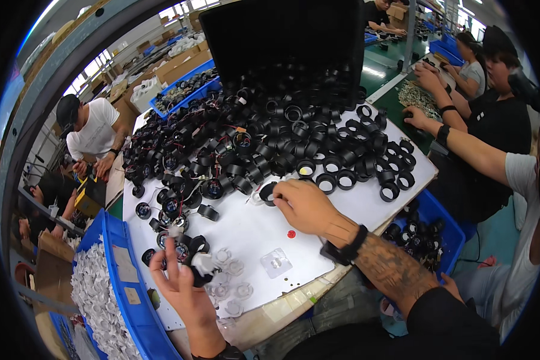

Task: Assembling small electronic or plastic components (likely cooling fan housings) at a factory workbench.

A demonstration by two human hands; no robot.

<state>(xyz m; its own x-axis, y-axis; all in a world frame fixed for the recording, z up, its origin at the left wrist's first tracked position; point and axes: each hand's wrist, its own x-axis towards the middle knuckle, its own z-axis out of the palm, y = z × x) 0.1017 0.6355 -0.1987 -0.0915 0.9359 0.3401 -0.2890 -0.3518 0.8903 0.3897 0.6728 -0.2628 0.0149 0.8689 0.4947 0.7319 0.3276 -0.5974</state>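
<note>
My right hand is closed, its fingers pinching a black ring just above the white tabletop. My left hand is at the near left, fingers stretched and apart. A small pale, blurred piece shows by its raised fingertip; whether they touch is unclear. Beside the left thumb is a black round part with white material. Several translucent discs lie right of that hand. A large heap of black rings covers the far side, mixed at left with black wired parts.
A blue bin of white pieces stands against the table's left edge. Another blue bin with black parts is at right. A clear square sheet and red dot lie on the table. A large black bin rises behind. Co-workers sit both sides.
</note>
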